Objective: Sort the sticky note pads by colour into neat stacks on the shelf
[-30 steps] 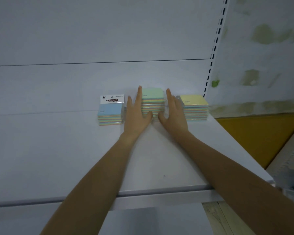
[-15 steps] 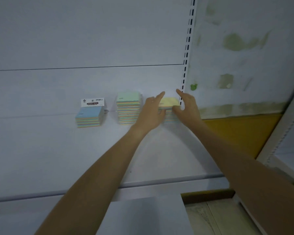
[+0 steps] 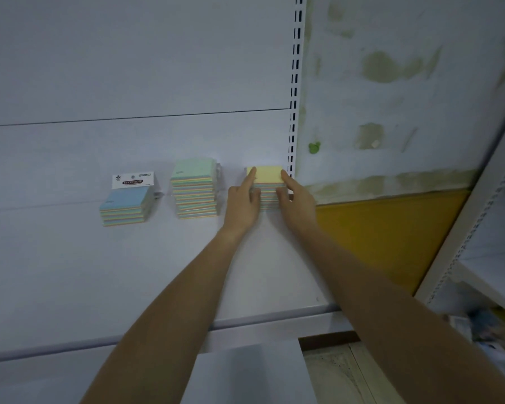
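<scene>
Head view: we see the left hand [image 3: 242, 204] and right hand [image 3: 299, 199] flanking the yellow-topped stack [image 3: 267, 174] at the shelf's [image 3: 129, 272] back right, fingers [image 3: 250, 178] straight, held together, pressing its sides. We note the green-topped stack [image 3: 194, 191] and blue-topped stack [image 3: 126, 207] standing apart to its left.

This looks like a shop: a white metal shelf [image 3: 70, 272] backed by a slotted upright [image 3: 295, 83], header-carded sticky note pads [image 3: 126, 205] left of that upright, and a stained wall [image 3: 391, 83] and another shelving unit [image 3: 464, 228] to its right.
</scene>
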### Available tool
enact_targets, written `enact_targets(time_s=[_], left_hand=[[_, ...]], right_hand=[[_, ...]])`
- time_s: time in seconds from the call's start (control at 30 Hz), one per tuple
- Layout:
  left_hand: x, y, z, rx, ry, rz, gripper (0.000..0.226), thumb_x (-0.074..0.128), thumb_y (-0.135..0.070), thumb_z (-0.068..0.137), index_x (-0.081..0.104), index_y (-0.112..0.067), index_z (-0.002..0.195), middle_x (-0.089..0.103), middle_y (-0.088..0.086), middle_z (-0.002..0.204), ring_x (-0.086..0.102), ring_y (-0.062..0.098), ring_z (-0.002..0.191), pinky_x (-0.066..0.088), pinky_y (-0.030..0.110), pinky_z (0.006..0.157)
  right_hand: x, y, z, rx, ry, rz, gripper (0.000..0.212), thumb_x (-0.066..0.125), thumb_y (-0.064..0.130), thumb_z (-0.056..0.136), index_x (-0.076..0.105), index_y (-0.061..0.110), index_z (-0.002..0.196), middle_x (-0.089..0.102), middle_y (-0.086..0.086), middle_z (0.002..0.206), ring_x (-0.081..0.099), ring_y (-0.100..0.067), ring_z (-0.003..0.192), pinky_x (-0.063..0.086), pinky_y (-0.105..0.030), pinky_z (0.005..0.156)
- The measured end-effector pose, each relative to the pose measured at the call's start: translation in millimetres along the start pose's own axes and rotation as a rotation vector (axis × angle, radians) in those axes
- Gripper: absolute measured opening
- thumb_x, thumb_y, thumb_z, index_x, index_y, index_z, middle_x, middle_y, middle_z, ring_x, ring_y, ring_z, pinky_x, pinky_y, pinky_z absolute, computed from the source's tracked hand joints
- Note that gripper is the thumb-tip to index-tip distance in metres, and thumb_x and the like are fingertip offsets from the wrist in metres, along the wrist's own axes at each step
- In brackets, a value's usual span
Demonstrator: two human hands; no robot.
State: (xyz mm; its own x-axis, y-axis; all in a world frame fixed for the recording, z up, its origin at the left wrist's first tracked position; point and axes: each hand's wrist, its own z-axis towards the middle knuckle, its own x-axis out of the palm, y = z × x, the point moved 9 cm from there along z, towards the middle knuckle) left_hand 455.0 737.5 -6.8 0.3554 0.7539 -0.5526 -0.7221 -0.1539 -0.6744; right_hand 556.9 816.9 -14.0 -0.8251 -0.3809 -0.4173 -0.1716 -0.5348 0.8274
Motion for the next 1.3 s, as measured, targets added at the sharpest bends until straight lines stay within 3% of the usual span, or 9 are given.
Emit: enact_targets(time_s=[0.1, 0.2, 0.47, 0.63, 0.77, 0.83, 0.93, 1.07, 1.3], left_hand=[[9.2, 8.6, -0.7, -0.034, 0.038, -0.034, 0.059, 0.048, -0.011, 0.093, 0.021, -0.012, 0.146, 0.063, 0.016, 0.103, 0.06, 0.032, 0.085, 0.045, 0.025, 0.081], [16.7, 10.9, 0.2, -0.047, 0.078, -0.019, 0.067, 0.05, -0.01, 0.091, 0.015, -0.014, 0.148, 0.051, 0.017, 0.133, 0.055, 0.039, 0.109, 0.044, 0.043, 0.098], [17.2, 11.2, -2.9, -0.091, 0.107, -0.05, 0.079, 0.054, 0.001, 0.084, 0.011, -0.018, 0.148, 0.062, 0.019, 0.109, 0.058, 0.025, 0.086, 0.04, 0.021, 0.07], [17.6, 13.4, -0.5, -0.048, 0.1, 0.014, 0.079, 0.048, 0.006, 0.083, 0.012, -0.019, 0.148, 0.062, 0.024, 0.106, 0.06, 0.034, 0.088, 0.049, 0.039, 0.081], [21.6, 13.2, -0.5, -0.045, 0.093, -0.004, 0.08, 0.048, 0.005, 0.081, 0.011, -0.019, 0.148, 0.059, 0.021, 0.084, 0.056, 0.03, 0.074, 0.045, 0.033, 0.068], [18.8, 14.5, -1.0, -0.043, 0.065, 0.042, 0.079, 0.051, -0.003, 0.083, 0.011, -0.021, 0.148, 0.06, 0.02, 0.09, 0.058, 0.029, 0.081, 0.044, 0.031, 0.072], [8.5, 11.0, -7.0, -0.067, 0.028, 0.116, 0.076, 0.051, -0.007, 0.085, 0.013, -0.026, 0.148, 0.05, 0.021, 0.121, 0.05, 0.031, 0.112, 0.041, 0.031, 0.09], [-18.6, -26.2, -16.0, 0.089, -0.07, 0.238, 0.066, 0.048, -0.01, 0.088, 0.02, -0.023, 0.147, 0.043, 0.019, 0.131, 0.044, 0.033, 0.121, 0.041, 0.039, 0.097], [-100.6, -49.9, -33.2, 0.117, -0.14, 0.444, 0.052, 0.042, -0.026, 0.094, 0.027, -0.023, 0.144, 0.047, 0.012, 0.132, 0.045, 0.031, 0.121, 0.045, 0.044, 0.087]], right_hand=[[3.3, -5.2, 2.5, 0.01, 0.033, 0.007, 0.049, 0.043, 0.017, 0.096, 0.031, 0.018, 0.143, 0.046, -0.008, 0.141, 0.047, -0.024, 0.126, 0.037, -0.028, 0.099], [3.7, -7.6, 6.3, 0.0, 0.033, -0.003, 0.05, 0.042, 0.014, 0.096, 0.03, 0.017, 0.144, 0.046, -0.008, 0.141, 0.049, -0.023, 0.123, 0.039, -0.027, 0.097], [11.4, -9.4, 6.9, 0.016, 0.121, -0.091, 0.071, 0.048, 0.003, 0.087, 0.015, 0.021, 0.147, 0.052, -0.015, 0.129, 0.055, -0.028, 0.11, 0.045, -0.033, 0.089], [10.3, -13.6, 9.0, 0.027, 0.116, -0.103, 0.072, 0.045, 0.0, 0.089, 0.011, 0.022, 0.148, 0.057, -0.014, 0.112, 0.05, -0.019, 0.083, 0.039, -0.026, 0.072], [12.0, -15.7, 12.8, 0.011, 0.101, -0.104, 0.077, 0.045, -0.001, 0.083, 0.01, 0.02, 0.149, 0.053, -0.011, 0.095, 0.049, -0.015, 0.069, 0.036, -0.022, 0.055], [10.0, -15.8, 13.3, 0.007, 0.072, -0.055, 0.081, 0.05, 0.002, 0.08, 0.011, 0.02, 0.149, 0.054, -0.015, 0.114, 0.056, -0.022, 0.093, 0.042, -0.021, 0.071], [-1.2, -7.5, 6.9, -0.041, -0.031, -0.098, 0.074, 0.054, 0.009, 0.084, 0.017, 0.021, 0.147, 0.034, -0.012, 0.145, 0.035, -0.023, 0.133, 0.03, -0.023, 0.098], [-17.8, 30.2, -1.3, -0.244, -0.158, -0.182, 0.06, 0.052, 0.014, 0.088, 0.029, 0.021, 0.144, 0.033, -0.01, 0.148, 0.028, -0.023, 0.138, 0.025, -0.029, 0.109], [-8.2, 74.7, -11.0, -0.379, -0.014, -0.234, 0.054, 0.052, 0.015, 0.089, 0.037, 0.02, 0.14, 0.04, -0.008, 0.145, 0.032, -0.024, 0.136, 0.025, -0.029, 0.11]])
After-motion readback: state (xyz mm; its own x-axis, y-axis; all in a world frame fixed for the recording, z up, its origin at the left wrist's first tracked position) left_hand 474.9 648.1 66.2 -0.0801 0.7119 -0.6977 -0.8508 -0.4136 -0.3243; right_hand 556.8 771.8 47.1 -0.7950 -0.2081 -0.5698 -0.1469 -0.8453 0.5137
